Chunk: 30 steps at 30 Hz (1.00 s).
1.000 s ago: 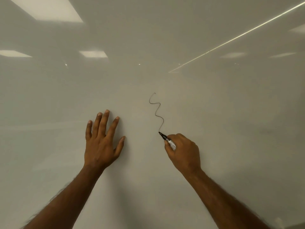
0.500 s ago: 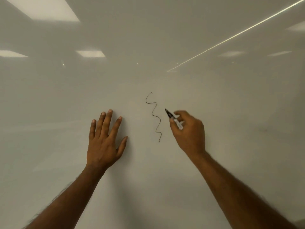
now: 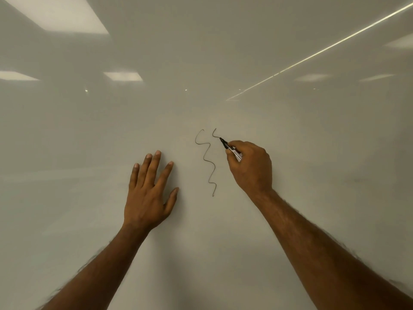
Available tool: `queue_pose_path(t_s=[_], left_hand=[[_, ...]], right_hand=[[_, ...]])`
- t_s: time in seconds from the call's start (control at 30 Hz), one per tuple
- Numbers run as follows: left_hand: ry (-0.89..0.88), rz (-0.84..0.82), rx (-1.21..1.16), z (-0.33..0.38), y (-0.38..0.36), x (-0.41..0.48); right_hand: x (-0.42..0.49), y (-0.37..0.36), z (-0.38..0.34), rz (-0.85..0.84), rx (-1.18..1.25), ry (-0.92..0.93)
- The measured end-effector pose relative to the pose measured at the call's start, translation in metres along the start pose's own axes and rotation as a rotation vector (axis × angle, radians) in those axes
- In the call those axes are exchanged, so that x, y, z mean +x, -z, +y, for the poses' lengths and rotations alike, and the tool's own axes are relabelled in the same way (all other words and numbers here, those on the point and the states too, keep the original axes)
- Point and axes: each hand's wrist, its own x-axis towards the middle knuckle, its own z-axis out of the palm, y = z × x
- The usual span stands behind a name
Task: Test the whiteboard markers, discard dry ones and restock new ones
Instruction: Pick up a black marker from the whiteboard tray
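The right hand (image 3: 251,166) grips a black marker (image 3: 230,149) — its tip touches the whiteboard (image 3: 312,153), at the end of a short new line (image 3: 215,133) beside a long wiggly line (image 3: 207,161). The left hand (image 3: 148,193) lies flat on the whiteboard — fingers spread.

Light is dim and even, with a grey-beige cast, and the glossy whiteboard (image 3: 312,198) mirrors ceiling light panels (image 3: 62,14) at far left and a thin bright strip (image 3: 324,49) slanting to the far right corner. A soft shadow lies just right of the left hand (image 3: 147,198) and between the forearms near the bottom. The centre is sharp, the marker (image 3: 225,144) and drawn line (image 3: 214,170) crisp, while the forearm outlines smear towards the near edges.
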Motion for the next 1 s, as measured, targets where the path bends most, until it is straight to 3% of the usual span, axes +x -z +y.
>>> queue_pose_path(t_s=[0.87,1.0], left_hand=[[0.021,-0.083,-0.021,0.024,-0.012,-0.039],[0.035,-0.087,-0.055,0.031,-0.013,-0.044]], right_hand=[[-0.110,0.002,0.040,-0.167,0.008,-0.172],[-0.114,0.007,0.042,-0.124,0.273,-0.340]])
